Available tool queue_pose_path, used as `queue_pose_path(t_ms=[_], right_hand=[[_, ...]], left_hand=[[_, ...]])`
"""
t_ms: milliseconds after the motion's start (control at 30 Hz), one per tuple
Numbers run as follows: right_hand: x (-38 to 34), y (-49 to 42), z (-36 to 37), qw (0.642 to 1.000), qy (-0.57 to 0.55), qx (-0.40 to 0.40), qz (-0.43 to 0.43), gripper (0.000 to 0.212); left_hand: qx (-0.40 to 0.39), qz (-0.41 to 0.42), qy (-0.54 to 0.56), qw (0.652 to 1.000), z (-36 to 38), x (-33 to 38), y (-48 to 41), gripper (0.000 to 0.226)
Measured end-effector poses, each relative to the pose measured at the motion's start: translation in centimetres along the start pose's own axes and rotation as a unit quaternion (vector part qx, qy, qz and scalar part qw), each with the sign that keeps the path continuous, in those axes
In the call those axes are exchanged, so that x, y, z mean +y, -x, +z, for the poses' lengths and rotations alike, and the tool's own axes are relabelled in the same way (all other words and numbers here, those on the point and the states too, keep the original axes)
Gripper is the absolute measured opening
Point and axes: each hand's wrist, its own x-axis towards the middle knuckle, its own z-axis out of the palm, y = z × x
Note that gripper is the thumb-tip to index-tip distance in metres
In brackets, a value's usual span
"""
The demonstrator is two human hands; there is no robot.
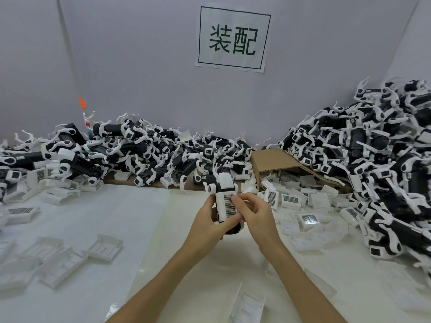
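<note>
A small black-and-white toy robot dog (225,185) is held above the middle of the table, its white back cover (228,205) with a dark grid panel facing me. My left hand (210,223) grips the body from the left and below. My right hand (253,213) has its fingers curled over the cover's right edge, thumb on the grid panel. The toy's underside is hidden by my hands.
Heaps of the same toys lie along the back wall (140,148) and tower at the right (373,159). An open cardboard box (275,162) spills white grid covers (290,199). Several white tray parts (60,259) lie front left, one (248,306) near the front edge. A paper sign (233,39) hangs on the wall.
</note>
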Motion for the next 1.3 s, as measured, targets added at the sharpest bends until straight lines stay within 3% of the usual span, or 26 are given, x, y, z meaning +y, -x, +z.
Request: queue_pose_path(t_ms=[133,233,300,433,567,700,800,867,933,1000,1067,1100,1167,1300], right_hand=[[0.0,-0.5,-1.0,0.995,0.066,0.073,-0.031,0.017],[-0.4,-0.8,-1.7,0.999,0.029,0.009,0.011,0.015],[-0.7,-0.8,-2.0,0.998,-0.002,-0.050,0.045,0.027],[-0.6,-0.8,-2.6,0.990,-0.037,-0.117,0.072,0.038],[-0.8,-0.6,-2.8,0.972,-0.084,-0.191,0.113,0.038],[-1.5,-0.9,-3.0,0.963,-0.101,-0.211,0.133,0.030],[-3.9,-3.7,-4.5,0.973,-0.106,-0.164,0.120,0.028],[-7.7,-7.4,-7.2,0.981,-0.155,-0.101,0.056,0.024],[-13.5,-12.0,-11.0,0.960,-0.277,-0.006,-0.029,0.030],[-19.5,-16.5,-14.6,0.926,-0.362,0.091,-0.057,0.050],[-23.7,-19.2,-16.2,0.966,-0.217,0.141,-0.016,0.061],[-24.5,-19.8,-16.3,0.986,-0.096,0.136,0.006,0.062],[-24.4,-19.9,-15.2,0.994,0.061,0.096,-0.010,0.059],[-19.9,-17.7,-10.7,0.987,0.162,0.013,0.010,0.048]], left_hand=[[-0.002,-0.018,-0.002,1.000,-0.4,-0.1,-0.1,0.033],[-0.019,-0.037,0.008,0.999,-0.5,0.0,-0.2,0.037],[-0.011,-0.065,0.020,0.998,-0.5,0.1,-0.1,0.048],[0.089,-0.115,0.043,0.988,-1.5,-0.4,-1.0,0.074],[0.161,-0.158,0.141,0.964,-2.6,-0.2,-1.6,0.074],[0.248,-0.129,0.149,0.949,-3.2,-0.8,-1.9,0.062],[0.272,-0.109,0.158,0.943,-3.9,-1.3,-2.0,0.059],[0.272,-0.111,0.177,0.939,-4.2,-1.3,-2.1,0.058],[0.263,-0.112,0.189,0.940,-4.2,-1.3,-2.4,0.058],[0.257,-0.113,0.196,0.939,-4.0,-1.2,-2.5,0.060],[0.254,-0.125,0.201,0.938,-3.9,-1.2,-2.6,0.060],[0.247,-0.132,0.202,0.938,-3.9,-1.1,-2.8,0.060],[0.229,-0.141,0.207,0.941,-3.9,-1.0,-3.0,0.059],[0.229,-0.141,0.205,0.941,-3.4,-0.8,-2.6,0.058]])
